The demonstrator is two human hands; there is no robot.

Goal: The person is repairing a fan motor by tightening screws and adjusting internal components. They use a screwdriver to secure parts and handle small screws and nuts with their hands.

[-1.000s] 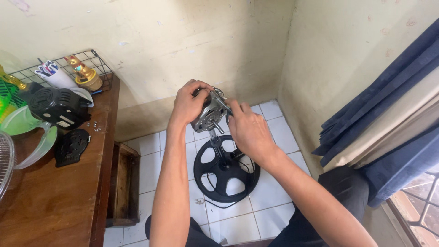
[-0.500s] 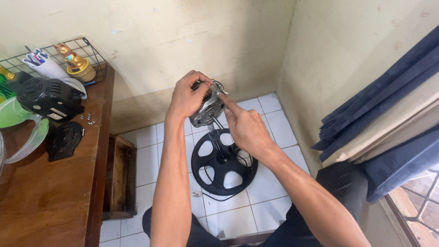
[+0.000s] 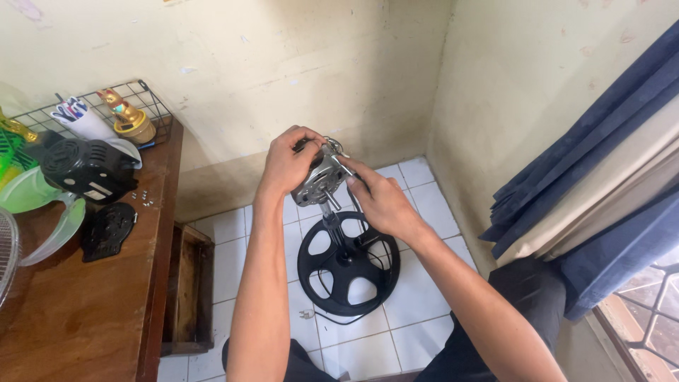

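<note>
My left hand (image 3: 290,159) wraps around the top of a bare metal fan motor (image 3: 320,177) that stands on a short post above a round black spoked fan base (image 3: 348,263) on the white tiled floor. My right hand (image 3: 382,201) presses its fingers against the motor's right side, near small metal parts at its top. Both forearms reach forward from the bottom of the view. A black cord trails from the base across the tiles.
A wooden table (image 3: 85,304) stands at the left with a black motor cover (image 3: 88,168), a flat black plastic piece (image 3: 106,230), several small screws (image 3: 143,199), a green fan blade (image 3: 32,194) and a wire basket (image 3: 92,117). Blue curtains (image 3: 587,191) hang at right.
The view has shifted slightly. Both hands stay on the motor; my right hand's fingers have moved a little along its side.
</note>
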